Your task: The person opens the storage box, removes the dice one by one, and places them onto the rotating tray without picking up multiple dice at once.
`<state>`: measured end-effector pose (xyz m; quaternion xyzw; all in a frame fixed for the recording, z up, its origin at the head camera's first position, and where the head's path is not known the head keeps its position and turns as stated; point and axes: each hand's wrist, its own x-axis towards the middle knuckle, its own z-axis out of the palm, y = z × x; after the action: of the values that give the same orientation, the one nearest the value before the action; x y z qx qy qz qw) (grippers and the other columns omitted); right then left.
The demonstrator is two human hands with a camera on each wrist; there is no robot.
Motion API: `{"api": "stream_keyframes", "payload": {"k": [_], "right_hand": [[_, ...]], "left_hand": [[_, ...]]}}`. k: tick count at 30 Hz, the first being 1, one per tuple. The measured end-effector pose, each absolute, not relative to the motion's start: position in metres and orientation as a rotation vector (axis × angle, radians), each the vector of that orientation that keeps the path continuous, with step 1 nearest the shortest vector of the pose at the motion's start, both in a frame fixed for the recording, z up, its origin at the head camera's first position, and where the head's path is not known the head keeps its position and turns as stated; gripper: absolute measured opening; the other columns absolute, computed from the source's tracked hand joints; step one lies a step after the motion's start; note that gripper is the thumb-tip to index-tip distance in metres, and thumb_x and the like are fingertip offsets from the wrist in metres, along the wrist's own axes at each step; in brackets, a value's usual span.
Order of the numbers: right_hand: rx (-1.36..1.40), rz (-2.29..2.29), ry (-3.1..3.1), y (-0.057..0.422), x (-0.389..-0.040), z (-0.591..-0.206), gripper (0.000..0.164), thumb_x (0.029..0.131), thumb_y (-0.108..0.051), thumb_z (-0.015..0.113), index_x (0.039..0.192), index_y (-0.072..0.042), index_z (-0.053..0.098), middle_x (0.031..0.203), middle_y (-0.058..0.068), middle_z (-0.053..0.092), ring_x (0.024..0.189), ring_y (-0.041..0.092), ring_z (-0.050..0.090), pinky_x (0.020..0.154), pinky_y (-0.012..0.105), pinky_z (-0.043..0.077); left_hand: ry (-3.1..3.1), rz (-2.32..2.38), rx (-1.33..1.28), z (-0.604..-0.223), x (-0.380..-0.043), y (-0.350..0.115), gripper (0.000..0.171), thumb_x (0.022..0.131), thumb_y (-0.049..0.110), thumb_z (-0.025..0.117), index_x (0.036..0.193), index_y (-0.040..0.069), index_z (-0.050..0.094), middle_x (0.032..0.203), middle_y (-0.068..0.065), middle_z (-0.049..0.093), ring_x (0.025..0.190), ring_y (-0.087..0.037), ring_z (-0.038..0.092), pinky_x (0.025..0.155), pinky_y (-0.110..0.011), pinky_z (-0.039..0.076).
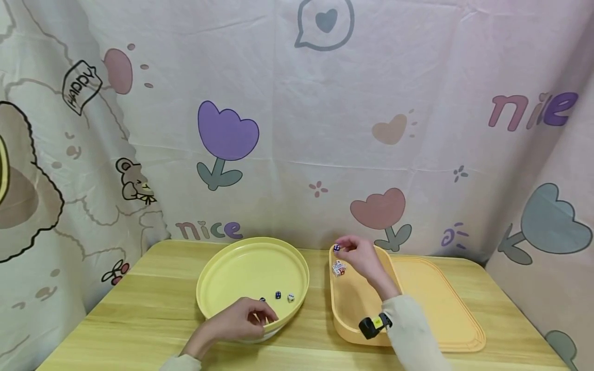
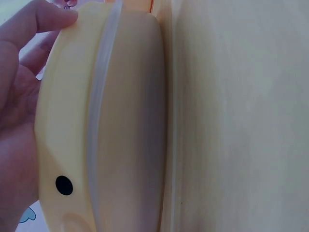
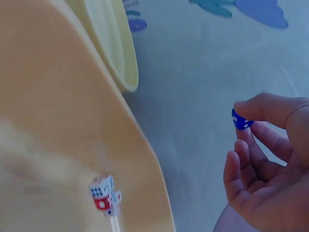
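In the head view my left hand (image 1: 241, 319) lies over the near rim of a round yellow tray (image 1: 209, 278), gripping it with fingers inside and thumb at the outer side. The left wrist view shows a fingertip against the yellow wall (image 2: 67, 96). Inside the tray are a dark blue die (image 1: 278, 295), a white die (image 1: 291, 298) and another dark die (image 1: 262, 299), partly hidden by the hand. My right hand (image 1: 359, 255) pinches a blue die (image 3: 243, 119) between thumb and fingertips, above the far left of an orange box (image 1: 355, 304). White and red dice (image 3: 102, 194) cluster in that box.
A flat orange lid (image 1: 436, 304) lies right of the box on the wooden table (image 1: 130, 319). Behind the table hangs a printed curtain (image 1: 287, 129). A small black device (image 1: 371, 325) is strapped to the right wrist, over the box's near end.
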<state>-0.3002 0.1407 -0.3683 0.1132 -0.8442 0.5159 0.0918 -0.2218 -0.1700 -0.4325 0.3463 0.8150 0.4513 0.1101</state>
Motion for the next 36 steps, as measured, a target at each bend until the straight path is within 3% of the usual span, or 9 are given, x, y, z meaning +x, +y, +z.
{"api": "stream_keyframes", "payload": {"k": [8, 23, 36], "right_hand": [[0.42, 1.496, -2.428, 0.118, -0.279, -0.379, 0.013, 0.075, 0.003, 0.074, 0.085, -0.004, 0.071, 0.076, -0.001, 0.061, 0.073, 0.015, 0.056, 0.064, 0.027, 0.049], [0.592, 1.588, -2.39, 0.078, -0.267, -0.398, 0.016, 0.075, 0.002, 0.075, 0.09, 0.002, 0.07, 0.083, 0.005, 0.065, 0.076, 0.017, 0.059, 0.07, 0.027, 0.052], [0.678, 1.622, -2.405, 0.055, -0.261, -0.411, 0.014, 0.077, -0.003, 0.076, 0.089, 0.0, 0.069, 0.084, 0.003, 0.065, 0.075, 0.013, 0.055, 0.069, 0.025, 0.048]], "left_hand": [[2.383, 1.342, 1.04, -0.434, -0.223, -0.17, 0.029, 0.077, -0.005, 0.06, 0.099, 0.01, 0.071, 0.086, 0.01, 0.061, 0.078, -0.003, 0.056, 0.07, -0.023, 0.051], [2.356, 1.361, 1.065, -0.432, -0.225, -0.171, 0.028, 0.077, -0.005, 0.062, 0.1, 0.008, 0.071, 0.088, 0.009, 0.062, 0.079, -0.003, 0.056, 0.07, -0.024, 0.051], [2.379, 1.348, 1.07, -0.434, -0.226, -0.171, 0.027, 0.078, -0.004, 0.062, 0.098, 0.011, 0.071, 0.086, 0.011, 0.062, 0.077, -0.003, 0.056, 0.068, -0.023, 0.05]]}}
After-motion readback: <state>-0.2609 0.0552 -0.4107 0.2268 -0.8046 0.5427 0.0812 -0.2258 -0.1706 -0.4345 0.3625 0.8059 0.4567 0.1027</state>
